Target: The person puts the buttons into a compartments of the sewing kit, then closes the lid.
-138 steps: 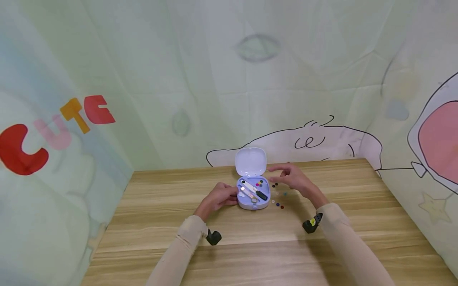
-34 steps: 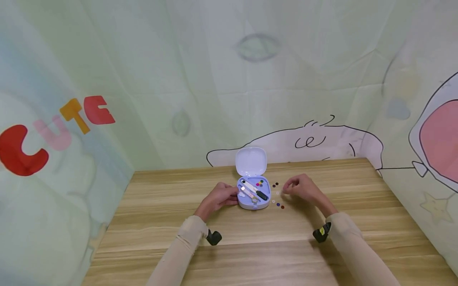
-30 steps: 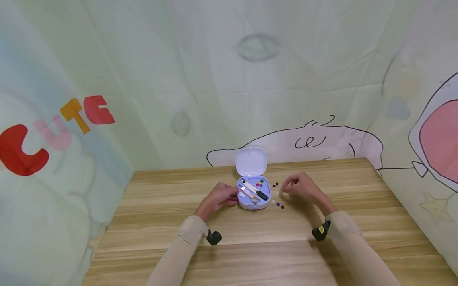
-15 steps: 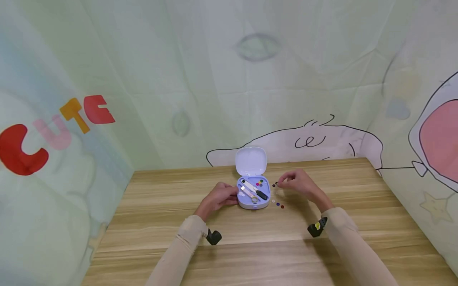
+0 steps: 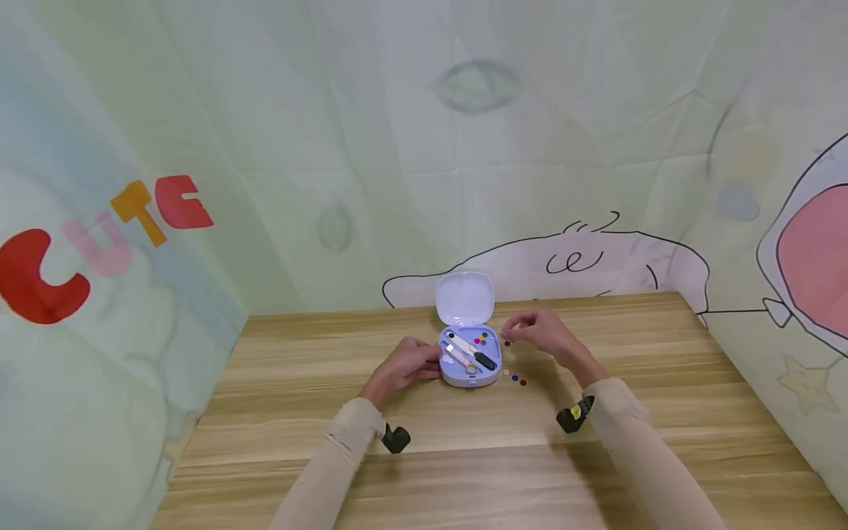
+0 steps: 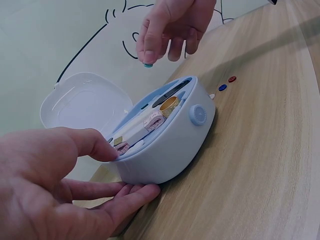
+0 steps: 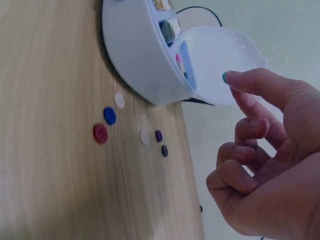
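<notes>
A white and pale-blue sewing box (image 5: 457, 382) stands on the table, its lid (image 5: 465, 298) tipped up at the back. My left hand (image 5: 409, 362) holds its left side, thumb on the rim and fingers low against the wall. Inside lie a tape measure (image 6: 154, 121), a gold ring-shaped piece (image 6: 169, 106), a black-handled tool (image 5: 485, 361) and several coloured buttons (image 5: 481, 338). My right hand (image 5: 546, 335) pinches a teal button (image 6: 148, 65) between thumb and index finger. It hovers just off the box's right rear corner, the other fingers curled loosely.
To the right of the box, loose buttons lie on the wooden table (image 5: 464, 456): a red one (image 7: 100, 133), a blue one (image 7: 109, 115), two pale ones and two dark ones (image 7: 159, 136). A printed cloth backdrop (image 5: 371, 147) rises behind the table edge.
My right hand has picked up the teal button from the table right of the box, and in the last second has moved left and away toward the box. My left hand stays put.
</notes>
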A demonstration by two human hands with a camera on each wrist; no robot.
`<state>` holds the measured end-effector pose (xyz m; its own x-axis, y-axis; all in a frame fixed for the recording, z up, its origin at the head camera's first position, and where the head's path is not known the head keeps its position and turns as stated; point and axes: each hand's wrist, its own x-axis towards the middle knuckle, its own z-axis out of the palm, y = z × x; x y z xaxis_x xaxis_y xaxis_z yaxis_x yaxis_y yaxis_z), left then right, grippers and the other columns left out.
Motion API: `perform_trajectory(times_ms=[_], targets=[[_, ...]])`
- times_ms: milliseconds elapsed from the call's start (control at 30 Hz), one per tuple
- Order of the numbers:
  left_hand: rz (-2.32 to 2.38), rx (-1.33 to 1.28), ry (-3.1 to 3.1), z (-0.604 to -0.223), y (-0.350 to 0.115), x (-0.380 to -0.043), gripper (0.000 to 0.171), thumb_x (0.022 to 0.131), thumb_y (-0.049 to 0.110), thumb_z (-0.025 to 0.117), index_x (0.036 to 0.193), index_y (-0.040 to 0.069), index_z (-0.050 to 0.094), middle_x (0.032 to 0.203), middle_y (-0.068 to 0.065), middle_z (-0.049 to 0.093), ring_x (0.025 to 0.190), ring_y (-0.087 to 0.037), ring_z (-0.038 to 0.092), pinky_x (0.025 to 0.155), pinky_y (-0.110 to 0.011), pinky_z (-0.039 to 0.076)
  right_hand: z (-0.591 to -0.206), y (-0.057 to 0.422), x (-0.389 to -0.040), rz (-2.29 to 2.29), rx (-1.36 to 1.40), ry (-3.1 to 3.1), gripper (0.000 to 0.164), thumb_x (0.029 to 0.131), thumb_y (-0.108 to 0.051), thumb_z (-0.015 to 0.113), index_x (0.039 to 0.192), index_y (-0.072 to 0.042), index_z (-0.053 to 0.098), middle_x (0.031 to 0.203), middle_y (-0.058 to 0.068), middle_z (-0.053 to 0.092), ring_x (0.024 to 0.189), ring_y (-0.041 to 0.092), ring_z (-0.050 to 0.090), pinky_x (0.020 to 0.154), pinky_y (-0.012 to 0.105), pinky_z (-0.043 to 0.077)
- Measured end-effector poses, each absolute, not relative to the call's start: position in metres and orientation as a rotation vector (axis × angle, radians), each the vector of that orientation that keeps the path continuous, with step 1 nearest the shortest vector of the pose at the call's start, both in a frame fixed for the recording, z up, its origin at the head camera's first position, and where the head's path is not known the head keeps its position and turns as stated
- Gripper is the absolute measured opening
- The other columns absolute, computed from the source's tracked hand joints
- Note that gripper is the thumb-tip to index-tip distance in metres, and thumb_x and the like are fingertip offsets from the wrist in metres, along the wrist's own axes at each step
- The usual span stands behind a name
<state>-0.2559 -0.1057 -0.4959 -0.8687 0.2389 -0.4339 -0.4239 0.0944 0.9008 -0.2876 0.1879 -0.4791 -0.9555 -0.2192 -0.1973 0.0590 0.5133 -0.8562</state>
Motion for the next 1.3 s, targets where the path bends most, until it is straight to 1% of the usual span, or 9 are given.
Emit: perform_trajectory(times_ms=[133, 267, 400, 567, 767, 933, 1033, 1133, 1300], targets=[[1.825, -0.174, 1.897, -0.496, -0.106, -0.256, 0.024, 0.099, 0.003, 0.058, 0.114, -0.015, 0.062, 0.097, -0.016, 0.07, 0.082, -0.019, 0.068, 0.089, -0.04, 0.062, -0.478, 0.182, -0.289, -1.448, -0.13, 2.449, 0.017, 0.093, -0.029, 0.078, 0.102, -0.013, 0.077, 0.096, 0.008, 0.061, 0.093, 0.028, 0.05, 0.069, 0.033, 0.041], [1.823, -0.175, 1.899, -0.495, -0.106, -0.256, 0.024, 0.099, 0.003, 0.059, 0.115, -0.015, 0.062, 0.097, -0.016, 0.07, 0.082, -0.019, 0.068, 0.088, -0.039, 0.062, -0.478, 0.176, -0.291, -1.5, -0.116, 2.397, 0.019, 0.093, -0.03, 0.079, 0.102, -0.013, 0.077, 0.099, 0.007, 0.064, 0.097, 0.033, 0.052, 0.069, 0.032, 0.041], [1.82, -0.183, 1.901, -0.495, -0.106, -0.256, 0.024, 0.099, 0.004, 0.059, 0.115, -0.014, 0.063, 0.097, -0.016, 0.07, 0.082, -0.018, 0.068, 0.088, -0.039, 0.062, -0.479, 0.172, -0.292, -1.539, -0.097, 2.351, 0.022, 0.092, -0.031, 0.08, 0.104, -0.012, 0.077, 0.104, 0.006, 0.066, 0.104, 0.036, 0.054, 0.073, 0.034, 0.042], [1.828, -0.168, 1.908, -0.494, -0.106, -0.255, 0.022, 0.098, 0.002, 0.059, 0.112, -0.015, 0.063, 0.096, -0.016, 0.07, 0.082, -0.02, 0.068, 0.088, -0.041, 0.062, -0.481, 0.167, -0.292, -1.575, -0.071, 2.315, 0.024, 0.091, -0.031, 0.081, 0.106, -0.012, 0.077, 0.108, 0.005, 0.068, 0.104, 0.033, 0.054, 0.079, 0.038, 0.044], [1.836, -0.171, 1.902, -0.493, -0.105, -0.255, 0.021, 0.098, 0.002, 0.058, 0.112, -0.014, 0.062, 0.094, -0.015, 0.069, 0.082, -0.02, 0.067, 0.09, -0.042, 0.062, -0.486, 0.165, -0.294, -1.641, -0.061, 2.261, 0.025, 0.091, -0.027, 0.081, 0.108, -0.009, 0.077, 0.103, 0.005, 0.067, 0.092, 0.029, 0.051, 0.067, 0.03, 0.039], [1.828, -0.17, 1.906, -0.495, -0.105, -0.255, 0.023, 0.098, 0.002, 0.059, 0.113, -0.014, 0.062, 0.094, -0.015, 0.069, 0.082, -0.019, 0.068, 0.089, -0.041, 0.062, -0.491, 0.165, -0.295, -1.677, -0.043, 2.216, 0.026, 0.092, -0.026, 0.08, 0.11, -0.008, 0.077, 0.098, 0.004, 0.066, 0.071, 0.022, 0.045, 0.057, 0.027, 0.034], [1.828, -0.166, 1.904, -0.495, -0.105, -0.255, 0.023, 0.099, 0.003, 0.059, 0.114, -0.015, 0.063, 0.095, -0.015, 0.07, 0.082, -0.019, 0.068, 0.088, -0.04, 0.062, -0.491, 0.166, -0.294, -1.69, -0.036, 2.186, 0.026, 0.092, -0.025, 0.081, 0.11, -0.008, 0.077, 0.098, 0.005, 0.066, 0.063, 0.019, 0.039, 0.053, 0.026, 0.031], [1.829, -0.162, 1.905, -0.495, -0.105, -0.255, 0.023, 0.099, 0.003, 0.058, 0.114, -0.015, 0.063, 0.095, -0.015, 0.07, 0.082, -0.02, 0.068, 0.087, -0.039, 0.063, -0.492, 0.167, -0.294, -1.688, -0.045, 2.173, 0.028, 0.092, -0.026, 0.08, 0.113, -0.008, 0.077, 0.097, 0.004, 0.064, 0.062, 0.018, 0.038, 0.052, 0.025, 0.031], [1.833, -0.172, 1.906, -0.496, -0.105, -0.256, 0.023, 0.099, 0.002, 0.058, 0.114, -0.015, 0.062, 0.095, -0.016, 0.069, 0.083, -0.02, 0.067, 0.086, -0.038, 0.063, -0.493, 0.169, -0.295, -1.683, -0.058, 2.174, 0.035, 0.091, -0.029, 0.082, 0.12, -0.011, 0.075, 0.089, 0.001, 0.057, 0.064, 0.017, 0.039, 0.051, 0.024, 0.031]])
